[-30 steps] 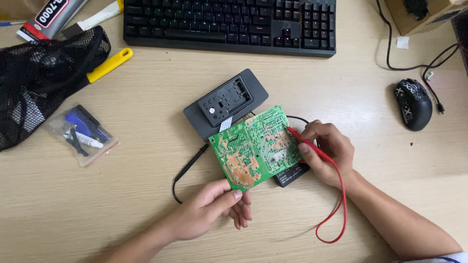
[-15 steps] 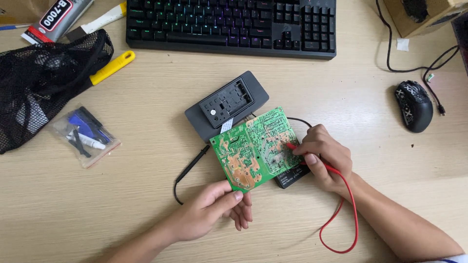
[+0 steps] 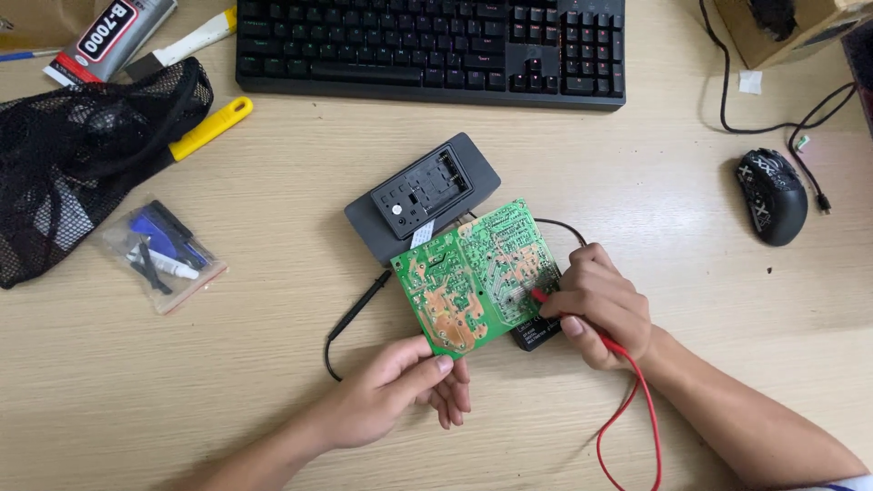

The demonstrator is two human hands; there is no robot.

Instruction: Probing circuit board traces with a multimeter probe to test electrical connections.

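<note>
A flat grey, red and black printed package (image 3: 111, 36) is seen at the surface's far left corner. A clear plastic bag (image 3: 164, 257) of small blue, black and white parts lies near the left edge. A brown cardboard box (image 3: 789, 27) stands at the far right corner.
</note>
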